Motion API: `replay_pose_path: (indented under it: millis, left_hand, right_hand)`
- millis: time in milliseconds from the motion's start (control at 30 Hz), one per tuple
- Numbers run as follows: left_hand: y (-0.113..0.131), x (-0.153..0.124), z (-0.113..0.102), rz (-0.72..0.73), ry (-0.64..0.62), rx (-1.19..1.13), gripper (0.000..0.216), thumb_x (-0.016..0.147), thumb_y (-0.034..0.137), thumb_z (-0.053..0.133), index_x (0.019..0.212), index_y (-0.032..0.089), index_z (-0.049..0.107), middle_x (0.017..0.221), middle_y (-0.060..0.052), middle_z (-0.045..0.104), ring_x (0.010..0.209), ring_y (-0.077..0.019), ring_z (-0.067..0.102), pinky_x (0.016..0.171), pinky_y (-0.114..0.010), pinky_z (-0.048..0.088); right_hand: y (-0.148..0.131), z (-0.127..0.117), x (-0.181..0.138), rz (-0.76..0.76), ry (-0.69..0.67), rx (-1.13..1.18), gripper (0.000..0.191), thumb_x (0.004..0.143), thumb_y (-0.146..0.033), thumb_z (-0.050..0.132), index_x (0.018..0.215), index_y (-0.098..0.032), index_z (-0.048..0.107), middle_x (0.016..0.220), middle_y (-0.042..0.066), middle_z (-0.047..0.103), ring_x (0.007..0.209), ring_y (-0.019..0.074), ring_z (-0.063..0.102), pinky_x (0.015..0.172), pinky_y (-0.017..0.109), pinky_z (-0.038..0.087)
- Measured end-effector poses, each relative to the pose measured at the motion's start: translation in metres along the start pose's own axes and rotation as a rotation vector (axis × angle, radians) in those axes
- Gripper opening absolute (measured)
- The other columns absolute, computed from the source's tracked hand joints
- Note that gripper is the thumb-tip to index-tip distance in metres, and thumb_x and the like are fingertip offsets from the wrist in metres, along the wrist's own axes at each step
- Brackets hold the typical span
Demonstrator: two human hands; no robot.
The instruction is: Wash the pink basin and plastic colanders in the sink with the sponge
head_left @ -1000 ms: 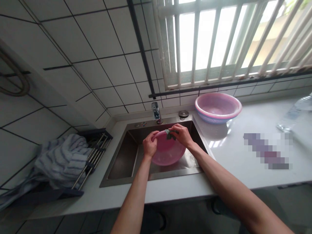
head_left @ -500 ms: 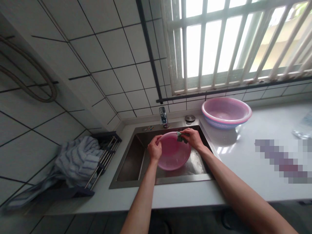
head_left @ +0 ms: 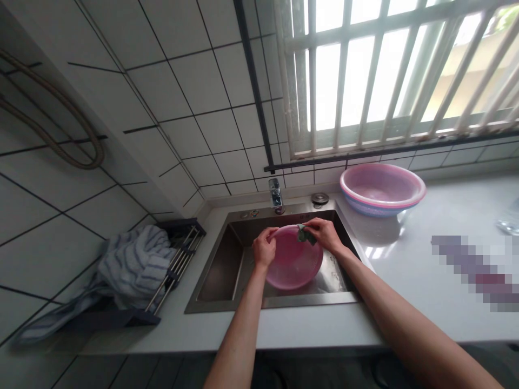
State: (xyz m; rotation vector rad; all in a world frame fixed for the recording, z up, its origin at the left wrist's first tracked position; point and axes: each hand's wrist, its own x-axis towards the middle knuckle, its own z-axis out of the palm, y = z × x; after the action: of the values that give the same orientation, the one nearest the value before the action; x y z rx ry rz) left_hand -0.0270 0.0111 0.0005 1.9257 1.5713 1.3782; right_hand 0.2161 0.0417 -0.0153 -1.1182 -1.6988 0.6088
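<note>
A pink plastic basin (head_left: 292,262) is held tilted inside the steel sink (head_left: 227,259). My left hand (head_left: 264,249) grips its left rim with the fingers curled over the edge. My right hand (head_left: 324,235) pinches a small dark green cloth (head_left: 304,234) against the basin's far rim. A short tap (head_left: 275,193) stands just behind the basin.
A second pink basin (head_left: 381,188) sits on the white counter (head_left: 405,270) to the right of the sink, under the barred window. A striped towel (head_left: 132,265) lies over a dish rack (head_left: 174,259) to the left. A clear object (head_left: 508,219) shows at the right edge.
The view has shifted slightly, so everything sits a little further right and lower in frame. Both hands keep their hold on the basin and cloth at the rim.
</note>
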Motion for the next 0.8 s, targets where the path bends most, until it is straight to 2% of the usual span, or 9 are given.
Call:
replay_pose_path:
  millis: [167, 367, 533, 600, 667, 800]
  left_hand:
    - [0.0, -0.004, 0.008, 0.07, -0.141, -0.041, 0.037, 0.084, 0.003, 0.057, 0.102, 0.028, 0.077, 0.105, 0.0, 0.082, 0.101, -0.0184, 0.078, 0.092, -0.03, 0.06]
    - [-0.004, -0.001, -0.002, -0.05, 0.029, -0.022, 0.037, 0.082, 0.004, 0.057, 0.105, 0.026, 0.077, 0.103, -0.001, 0.082, 0.096, -0.0192, 0.078, 0.089, -0.03, 0.06]
    - [0.0, -0.003, 0.006, 0.016, -0.125, -0.022, 0.034, 0.083, 0.006, 0.058, 0.103, 0.025, 0.078, 0.103, -0.001, 0.082, 0.097, -0.0193, 0.078, 0.087, -0.029, 0.058]
    - [0.001, -0.003, 0.007, 0.028, -0.127, -0.026, 0.034, 0.084, 0.007, 0.058, 0.103, 0.025, 0.079, 0.104, -0.002, 0.082, 0.098, -0.0197, 0.077, 0.088, -0.029, 0.058]
    - [-0.001, -0.001, 0.004, 0.01, -0.071, -0.06, 0.033, 0.084, 0.008, 0.058, 0.104, 0.024, 0.079, 0.103, -0.003, 0.082, 0.097, -0.0198, 0.077, 0.088, -0.03, 0.058]
    - [-0.014, 0.006, -0.005, -0.064, 0.167, -0.136, 0.027, 0.084, 0.014, 0.061, 0.105, 0.02, 0.076, 0.1, -0.006, 0.08, 0.091, -0.0203, 0.075, 0.087, -0.031, 0.057]
  right_hand:
    - [-0.008, 0.014, -0.001, -0.119, -0.062, -0.03, 0.015, 0.089, -0.029, 0.076, 0.101, -0.028, 0.084, 0.1, 0.004, 0.08, 0.095, 0.0223, 0.073, 0.089, 0.033, 0.054]
    - [0.006, -0.004, 0.0, 0.013, 0.0, -0.06, 0.014, 0.089, -0.032, 0.075, 0.098, -0.027, 0.084, 0.096, 0.005, 0.081, 0.087, 0.0224, 0.073, 0.082, 0.034, 0.056]
    - [0.0, 0.005, -0.001, -0.099, -0.028, -0.092, 0.014, 0.086, -0.028, 0.078, 0.099, -0.028, 0.084, 0.098, 0.005, 0.081, 0.094, 0.0235, 0.072, 0.087, 0.033, 0.053]
    - [-0.003, 0.008, 0.0, -0.122, -0.056, -0.095, 0.016, 0.086, -0.027, 0.079, 0.1, -0.029, 0.084, 0.099, 0.005, 0.081, 0.095, 0.0243, 0.071, 0.088, 0.034, 0.052]
    - [0.0, 0.006, 0.002, -0.075, -0.056, -0.064, 0.017, 0.086, -0.027, 0.078, 0.102, -0.029, 0.084, 0.098, 0.004, 0.081, 0.092, 0.0237, 0.072, 0.084, 0.033, 0.053]
    - [0.013, -0.009, 0.003, 0.122, 0.038, 0.046, 0.018, 0.09, -0.029, 0.07, 0.105, -0.026, 0.079, 0.096, 0.004, 0.081, 0.082, 0.0214, 0.073, 0.077, 0.031, 0.054]
